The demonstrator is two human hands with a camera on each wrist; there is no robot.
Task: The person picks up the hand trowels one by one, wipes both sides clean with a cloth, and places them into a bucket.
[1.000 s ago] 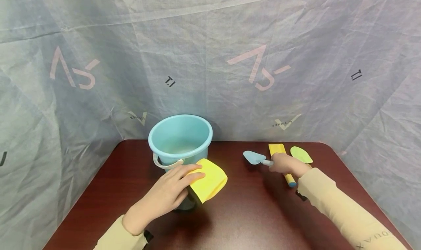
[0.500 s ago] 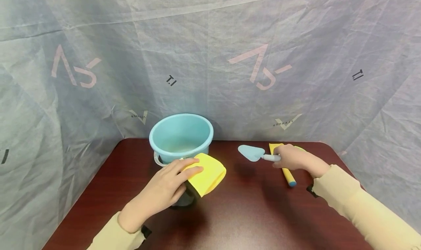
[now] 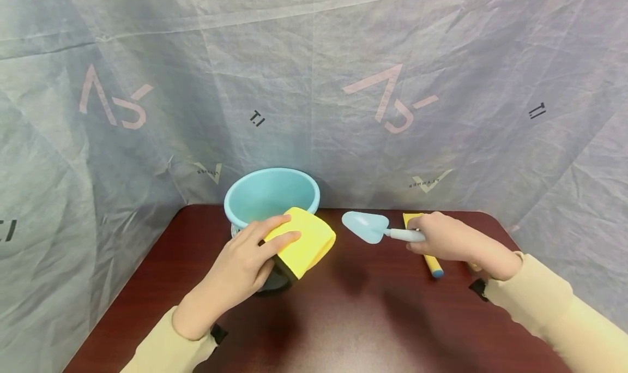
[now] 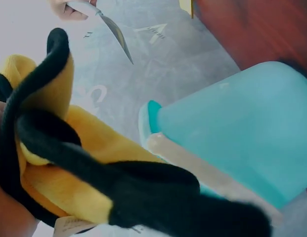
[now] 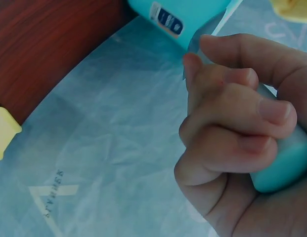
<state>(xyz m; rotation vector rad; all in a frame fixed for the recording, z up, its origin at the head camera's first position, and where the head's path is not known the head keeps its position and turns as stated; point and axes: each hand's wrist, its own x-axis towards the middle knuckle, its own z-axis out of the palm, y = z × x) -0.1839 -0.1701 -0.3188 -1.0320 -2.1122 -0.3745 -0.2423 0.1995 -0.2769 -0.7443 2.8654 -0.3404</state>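
My left hand (image 3: pixel 240 264) grips a folded yellow cloth (image 3: pixel 306 241) with black edging, held up in front of the light blue bucket (image 3: pixel 272 190). In the left wrist view the cloth (image 4: pixel 94 138) shows loose folds and a small white label. My right hand (image 3: pixel 446 235) has its fingers curled round the handle of a light blue garden trowel (image 3: pixel 365 226), raised off the table with its blade pointing left. In the right wrist view the fingers of my right hand (image 5: pixel 232 113) wrap the handle, whose blue-green end (image 5: pixel 279 170) shows.
A yellow hand tool (image 3: pixel 433 264) with a blue handle end lies on the dark red table (image 3: pixel 353 329), partly behind my right hand. The bucket's pale handle (image 4: pixel 207 173) hangs down its side. A grey printed sheet (image 3: pixel 314 89) hangs behind the table.
The trowel has been lifted and brought a little left and nearer. My right forearm now covers the green tool seen earlier. The left hand with the cloth has risen, hiding more of the bucket.
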